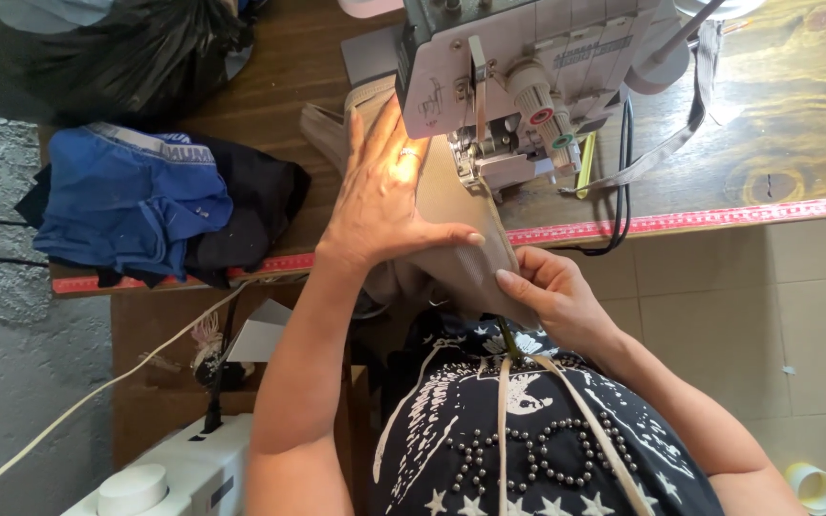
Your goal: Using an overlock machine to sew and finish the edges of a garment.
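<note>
A beige ribbed fabric piece lies on the wooden table and runs under the foot of a pale grey sewing machine. My left hand rests flat on the fabric, fingers spread, just left of the needle area. My right hand pinches the fabric's near edge at the table's front, below the machine. A beige strap hangs down over my dark patterned top.
A pile of blue and black clothes sits at the table's left end, with a black plastic bag behind it. A red measuring tape lines the table's front edge. A white machine and cord stand at lower left; black cables hang right of the sewing machine.
</note>
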